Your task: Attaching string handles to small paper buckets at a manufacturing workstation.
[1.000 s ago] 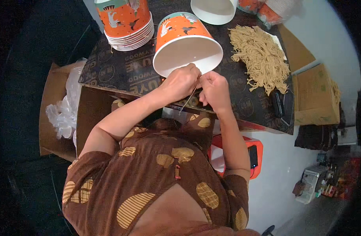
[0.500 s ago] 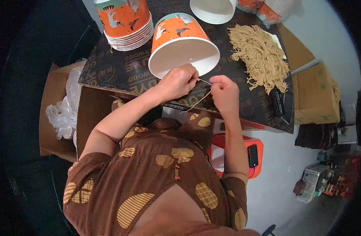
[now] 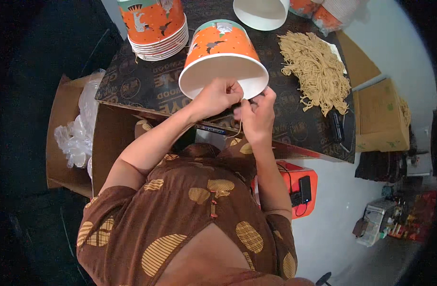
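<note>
An orange paper bucket (image 3: 230, 46) with a white inside lies tipped on the dark table, its mouth facing me. At the near rim my left hand (image 3: 217, 98) is closed in a pinch, its fingertips against the bucket's mouth, holding a thin tan cord. Right beside it, my right hand (image 3: 258, 116) is closed too, fingers bent at the rim and slightly blurred. The cord (image 3: 240, 128) hangs below the right fingers, with its loose end over the table edge. Exactly where the cord meets the bucket is hidden by my fingers.
A stack of similar buckets (image 3: 156, 28) stands at the left, and another white-lined bucket (image 3: 261, 14) lies behind. Tan cords (image 3: 316, 69) are heaped at the right, near a black tool (image 3: 338, 127). Cardboard boxes (image 3: 382, 114) flank the table (image 3: 147, 95); a red stool (image 3: 304, 190) sits below.
My right hand has moved left and in against the left hand at the rim, and the cord stretched between them has slackened. The bucket has turned slightly.
</note>
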`<state>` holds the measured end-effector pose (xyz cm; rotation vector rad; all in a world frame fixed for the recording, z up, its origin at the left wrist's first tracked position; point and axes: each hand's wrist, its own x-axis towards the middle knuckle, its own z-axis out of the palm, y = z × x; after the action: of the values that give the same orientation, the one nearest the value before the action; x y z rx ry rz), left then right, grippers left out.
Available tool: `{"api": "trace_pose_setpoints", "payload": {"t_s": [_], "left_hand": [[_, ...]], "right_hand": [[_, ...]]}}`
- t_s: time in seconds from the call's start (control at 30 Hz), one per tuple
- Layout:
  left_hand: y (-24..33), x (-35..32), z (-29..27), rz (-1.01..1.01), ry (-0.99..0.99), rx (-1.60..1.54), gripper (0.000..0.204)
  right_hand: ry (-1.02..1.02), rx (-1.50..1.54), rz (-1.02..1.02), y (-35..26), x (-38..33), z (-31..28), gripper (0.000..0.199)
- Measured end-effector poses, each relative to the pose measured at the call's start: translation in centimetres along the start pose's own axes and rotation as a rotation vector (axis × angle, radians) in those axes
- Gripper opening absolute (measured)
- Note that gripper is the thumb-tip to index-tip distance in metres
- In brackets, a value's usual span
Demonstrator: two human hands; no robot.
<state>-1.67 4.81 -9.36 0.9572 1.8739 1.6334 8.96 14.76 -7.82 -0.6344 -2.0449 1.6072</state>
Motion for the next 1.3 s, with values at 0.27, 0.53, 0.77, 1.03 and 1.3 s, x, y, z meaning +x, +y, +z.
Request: {"api": "trace_pose_setpoints", "payload": {"t_s": [0.27,0.53,0.77,1.03,1.3], "left_hand": [[-0.1,0.5,0.5,0.015,0.078,-0.031,0.007],[0.5,0.5,0.5,0.000,0.075,0.019,0.007],[1.4,0.3,0.5,-0.141,-0.004,-0.137,0.015],[0.9,-0.1,0.3,-0.137,0.048,-0.034,0.014],[-0.3,0.2,0.6,0.147,0.202,0.315,0.006]], "right_hand": [[0.125,-0.371,-0.214,1.7,-0.3,-0.4,0.045],[0.121,-0.616,-0.448,2.1,0.7,-0.1,0.012],[0.134,-0.609,-0.418,2.4,1.4,0.0,0.007],[0.124,-0.702,-0.405,2.6,1.7,0.4,0.009],[0.139,-0.629,-0.461,2.9,1.8,0.4,0.009]]}}
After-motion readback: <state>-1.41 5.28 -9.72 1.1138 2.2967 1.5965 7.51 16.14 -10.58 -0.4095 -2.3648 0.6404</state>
